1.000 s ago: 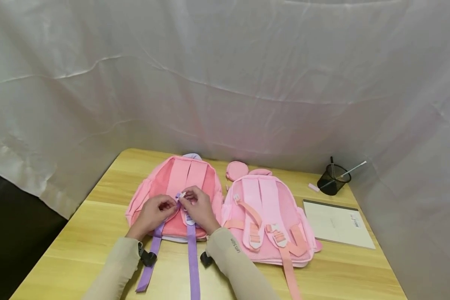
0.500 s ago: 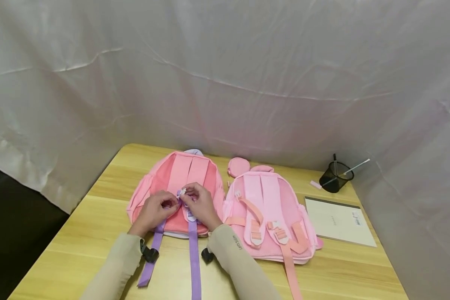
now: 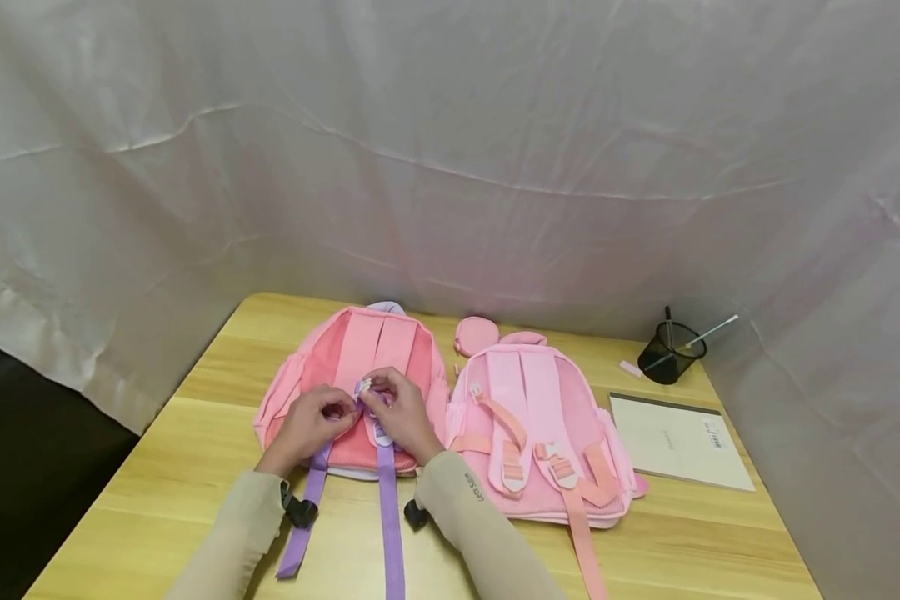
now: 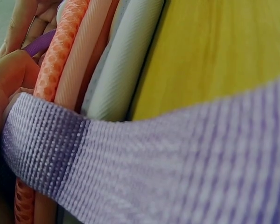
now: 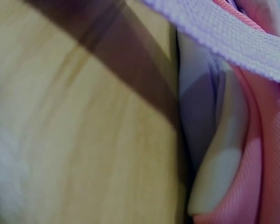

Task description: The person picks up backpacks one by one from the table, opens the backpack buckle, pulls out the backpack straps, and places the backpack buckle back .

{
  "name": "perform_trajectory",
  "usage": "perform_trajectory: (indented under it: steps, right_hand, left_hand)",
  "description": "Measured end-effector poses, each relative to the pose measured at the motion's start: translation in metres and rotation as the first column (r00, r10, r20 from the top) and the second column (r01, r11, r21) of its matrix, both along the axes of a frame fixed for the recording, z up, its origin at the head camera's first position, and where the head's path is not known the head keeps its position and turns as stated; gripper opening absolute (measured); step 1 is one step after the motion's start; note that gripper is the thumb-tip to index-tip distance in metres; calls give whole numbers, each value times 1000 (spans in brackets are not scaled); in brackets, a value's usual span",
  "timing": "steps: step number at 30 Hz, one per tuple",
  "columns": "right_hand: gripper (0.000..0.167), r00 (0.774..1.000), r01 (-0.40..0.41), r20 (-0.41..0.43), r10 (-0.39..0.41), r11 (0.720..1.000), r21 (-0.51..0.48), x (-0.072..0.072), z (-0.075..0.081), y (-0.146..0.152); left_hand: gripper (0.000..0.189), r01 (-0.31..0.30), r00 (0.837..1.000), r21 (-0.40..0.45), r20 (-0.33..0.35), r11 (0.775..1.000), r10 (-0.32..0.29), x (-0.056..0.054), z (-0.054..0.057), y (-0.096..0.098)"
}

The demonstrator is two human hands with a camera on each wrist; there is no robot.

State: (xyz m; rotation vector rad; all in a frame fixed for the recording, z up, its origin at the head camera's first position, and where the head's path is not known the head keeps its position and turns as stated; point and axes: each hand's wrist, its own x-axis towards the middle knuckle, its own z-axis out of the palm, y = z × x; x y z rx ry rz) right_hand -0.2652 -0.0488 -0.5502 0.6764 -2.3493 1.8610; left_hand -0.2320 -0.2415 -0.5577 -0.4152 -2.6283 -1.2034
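Note:
The coral-pink backpack [image 3: 431, 358] lies on the table with its shoulder straps facing up. Over its lower middle, my right hand [image 3: 407, 419] pinches a small white buckle [image 3: 365, 386] fitted with purple webbing. Just left of it, my left hand [image 3: 309, 425] pinches a piece of that purple webbing between thumb and forefinger, the tips close to the buckle. Two purple strap tails [image 3: 392, 521] hang off the bag's near edge onto the table. In the left wrist view a lilac-looking strap [image 4: 154, 163] crosses close to the camera. The right palm is hidden from the head view.
A lighter pink backpack [image 3: 577, 400] with orange straps lies alongside on the right. Behind it is a round pink pouch [image 3: 476, 335]. Farther right are a notepad [image 3: 675, 442], a pink eraser-like block [image 3: 631, 368] and a black mesh pen cup [image 3: 662, 362]. Grey curtain surrounds the table.
Both hands stay at the buckle with only slight finger shifts. The view tilted slightly; the backpacks keep their places.

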Motion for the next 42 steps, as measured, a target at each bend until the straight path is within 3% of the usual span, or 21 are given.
perform_trajectory:
  steps: [18, 27, 42]
  right_hand:
    - [21, 1000, -18, 13, 19, 997, -74, 1, -1, 0]
    - [17, 1000, -12, 26, 12, 1000, 14, 2, 0, 0]
    - [18, 998, -57, -20, 58, 997, 60, 3, -1, 0]
  left_hand:
    - [8, 5, 1000, 48, 27, 999, -6, -1, -3, 0]
    - [10, -3, 998, 198, 60, 980, -10, -3, -4, -1]
    - [4, 2, 999, 216, 33, 976, -9, -1, -4, -4]
